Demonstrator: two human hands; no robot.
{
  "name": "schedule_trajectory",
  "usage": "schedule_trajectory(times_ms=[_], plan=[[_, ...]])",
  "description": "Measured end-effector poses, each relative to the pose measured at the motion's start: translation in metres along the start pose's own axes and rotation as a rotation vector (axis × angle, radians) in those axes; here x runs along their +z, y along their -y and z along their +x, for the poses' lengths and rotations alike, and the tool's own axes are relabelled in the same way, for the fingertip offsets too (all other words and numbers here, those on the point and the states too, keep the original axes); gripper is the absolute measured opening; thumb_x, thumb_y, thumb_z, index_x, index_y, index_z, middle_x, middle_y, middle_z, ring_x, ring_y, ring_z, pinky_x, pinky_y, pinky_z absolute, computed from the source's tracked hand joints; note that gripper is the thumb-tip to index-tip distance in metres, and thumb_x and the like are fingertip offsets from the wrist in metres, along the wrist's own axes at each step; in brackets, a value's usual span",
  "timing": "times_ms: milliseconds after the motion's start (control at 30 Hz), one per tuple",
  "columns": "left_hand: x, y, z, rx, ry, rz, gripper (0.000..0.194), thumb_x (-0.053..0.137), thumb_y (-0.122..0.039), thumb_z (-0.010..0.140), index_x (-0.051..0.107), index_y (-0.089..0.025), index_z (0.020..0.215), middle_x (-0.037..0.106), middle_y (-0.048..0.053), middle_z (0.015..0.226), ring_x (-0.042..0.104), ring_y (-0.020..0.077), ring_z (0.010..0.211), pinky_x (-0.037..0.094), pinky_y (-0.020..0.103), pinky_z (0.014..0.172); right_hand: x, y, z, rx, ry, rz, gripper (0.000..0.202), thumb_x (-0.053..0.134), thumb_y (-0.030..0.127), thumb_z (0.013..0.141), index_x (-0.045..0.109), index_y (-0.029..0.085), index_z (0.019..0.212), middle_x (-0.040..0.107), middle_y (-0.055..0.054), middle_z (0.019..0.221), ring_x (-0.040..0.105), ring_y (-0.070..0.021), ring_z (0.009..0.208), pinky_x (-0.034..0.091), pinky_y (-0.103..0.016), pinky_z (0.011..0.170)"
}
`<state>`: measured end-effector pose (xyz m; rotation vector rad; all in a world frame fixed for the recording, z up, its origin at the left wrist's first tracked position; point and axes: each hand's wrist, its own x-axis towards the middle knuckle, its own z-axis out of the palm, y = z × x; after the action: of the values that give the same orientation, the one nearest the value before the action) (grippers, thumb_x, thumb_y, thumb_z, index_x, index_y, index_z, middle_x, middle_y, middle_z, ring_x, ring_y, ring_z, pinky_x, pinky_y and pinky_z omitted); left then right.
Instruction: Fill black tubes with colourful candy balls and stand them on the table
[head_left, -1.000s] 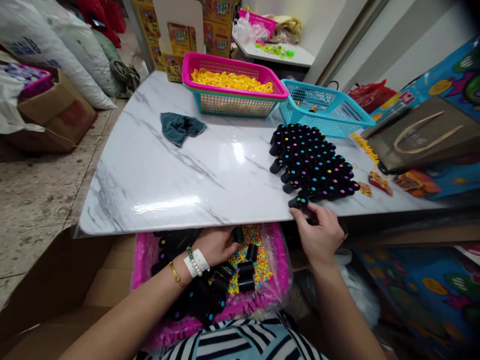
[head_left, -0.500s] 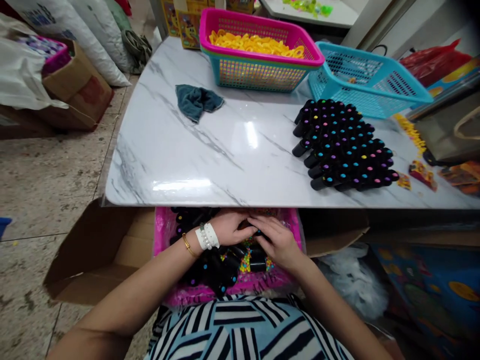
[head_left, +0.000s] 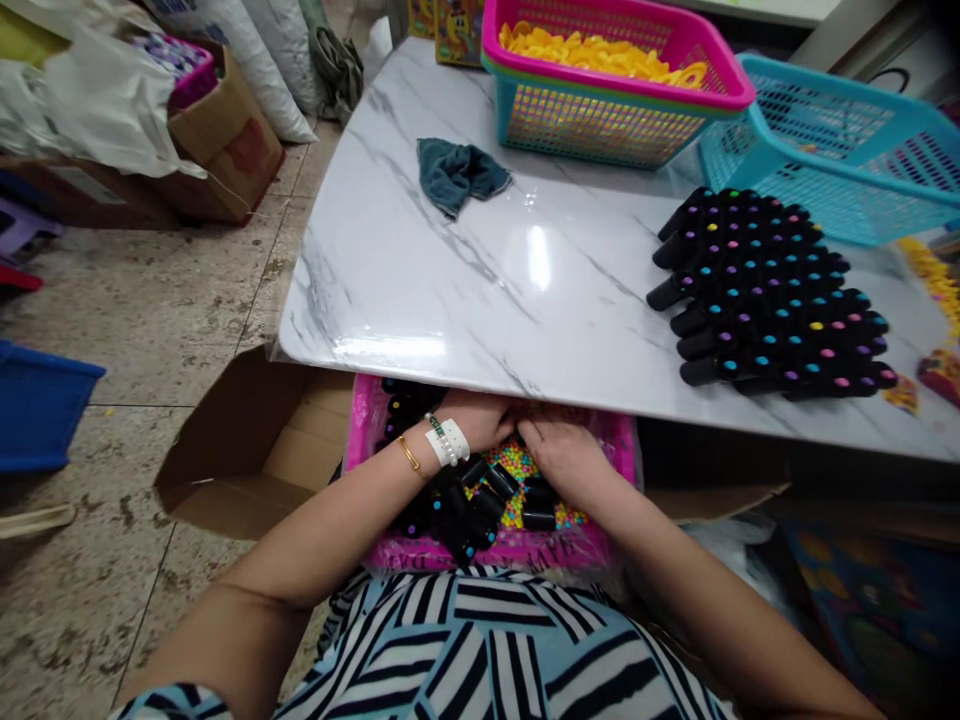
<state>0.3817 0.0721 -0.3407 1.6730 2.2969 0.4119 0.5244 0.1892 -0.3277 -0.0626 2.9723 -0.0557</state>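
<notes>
Both hands work inside a pink basket [head_left: 361, 420] lined with clear printed plastic, partly under the table edge. Small multicoloured beads [head_left: 514, 458] fill it, with loose black tubes [head_left: 490, 502] lying on top; some tubes carry coloured dots on their ends. My left hand [head_left: 480, 418], with bracelets at the wrist, reaches toward the far side of the basket, its fingers mostly hidden. My right hand [head_left: 564, 452] is beside it, fingers bent together and pointing down at the beads near the left fingertips. Anything they hold is hidden.
On the marble-patterned table [head_left: 420, 290] stand many black tubes [head_left: 772, 295] in a packed group, a dark cloth [head_left: 459, 175], a pink-rimmed basket [head_left: 622, 95] of yellow pieces, and a blue basket [head_left: 832, 150]. A cardboard box [head_left: 225, 460] is left of the pink basket.
The view has swung left, so the table's things sit further right. My right hand's fingers have drawn in and bent down, and more beads and loose tubes show below the hands.
</notes>
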Motion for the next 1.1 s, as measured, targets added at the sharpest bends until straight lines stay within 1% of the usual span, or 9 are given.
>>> schedule_trajectory(times_ms=[133,267,367,467,567,667,833,1000,1100], plan=[[-0.005,0.001,-0.001,-0.006,0.053,0.033,0.035,0.046,-0.021,0.085,0.065,-0.02,0.114,0.066,0.009,0.121,0.06,0.0253,0.113,0.041,0.043,0.107,0.0,0.009,0.0,-0.104,0.043,0.034,0.015,0.051,0.009,0.087,0.062,0.016,0.094,0.063,-0.012,0.091,0.058,-0.0258,0.086,0.05,-0.035,0.071],[-0.006,0.005,-0.003,-0.041,0.042,0.01,0.036,0.046,-0.02,0.085,0.064,-0.021,0.117,0.066,0.008,0.121,0.059,0.0243,0.113,0.039,0.042,0.109,0.007,0.0,-0.009,-0.119,-0.02,0.35,0.023,0.053,0.01,0.087,0.06,0.018,0.108,0.065,-0.009,0.102,0.059,-0.0232,0.096,0.052,-0.037,0.082],[-0.004,0.006,-0.004,-0.036,0.005,-0.03,0.04,0.044,-0.029,0.089,0.059,-0.022,0.126,0.064,0.009,0.125,0.058,0.025,0.115,0.04,0.043,0.107,0.011,-0.01,-0.021,0.021,-0.159,0.697,0.029,0.058,0.012,0.084,0.06,0.021,0.112,0.066,-0.006,0.107,0.062,-0.0196,0.099,0.052,-0.037,0.09],[-0.003,0.006,-0.004,0.017,0.011,-0.063,0.049,0.049,-0.045,0.088,0.055,-0.021,0.13,0.062,0.01,0.128,0.056,0.0267,0.118,0.041,0.042,0.106,0.011,-0.013,-0.033,0.246,-0.248,0.999,0.027,0.066,0.02,0.08,0.063,0.022,0.106,0.067,-0.005,0.103,0.065,-0.0173,0.091,0.056,-0.032,0.083],[-0.004,0.005,-0.004,0.073,0.046,-0.062,0.063,0.059,-0.05,0.08,0.05,-0.019,0.134,0.062,0.011,0.128,0.055,0.028,0.12,0.042,0.041,0.104,0.008,-0.011,-0.042,0.323,-0.286,1.245,0.029,0.069,0.025,0.078,0.061,0.021,0.106,0.066,-0.004,0.1,0.067,-0.0169,0.091,0.058,-0.03,0.081],[-0.006,0.003,-0.002,0.095,0.079,-0.045,0.062,0.063,-0.043,0.078,0.05,-0.019,0.133,0.064,0.011,0.124,0.057,0.0281,0.117,0.044,0.04,0.102,0.006,-0.012,-0.045,0.309,-0.31,1.154,0.028,0.068,0.022,0.079,0.063,0.022,0.106,0.066,-0.004,0.103,0.066,-0.0169,0.094,0.057,-0.03,0.083],[-0.006,0.002,0.0,0.05,0.053,-0.033,0.05,0.054,-0.03,0.082,0.053,-0.02,0.131,0.064,0.011,0.124,0.057,0.0268,0.117,0.043,0.042,0.104,0.01,-0.019,-0.038,0.254,-0.353,0.777,0.027,0.061,0.019,0.083,0.062,0.023,0.11,0.066,-0.006,0.104,0.065,-0.019,0.092,0.055,-0.033,0.082],[0.0,0.003,0.001,0.004,-0.048,0.008,0.046,0.046,-0.03,0.09,0.05,-0.018,0.134,0.058,0.012,0.133,0.053,0.0257,0.124,0.037,0.043,0.11,0.015,-0.006,-0.018,0.051,-0.137,0.225,0.027,0.051,0.014,0.088,0.062,0.018,0.113,0.064,-0.013,0.103,0.061,-0.0256,0.093,0.051,-0.038,0.081],[0.003,0.004,0.002,0.001,-0.016,0.02,0.043,0.049,-0.028,0.088,0.054,-0.017,0.129,0.058,0.012,0.133,0.051,0.0266,0.125,0.036,0.043,0.111,0.013,0.003,-0.011,-0.032,-0.056,0.167,0.026,0.05,0.014,0.089,0.062,0.016,0.112,0.064,-0.013,0.099,0.06,-0.0257,0.088,0.051,-0.038,0.077]])
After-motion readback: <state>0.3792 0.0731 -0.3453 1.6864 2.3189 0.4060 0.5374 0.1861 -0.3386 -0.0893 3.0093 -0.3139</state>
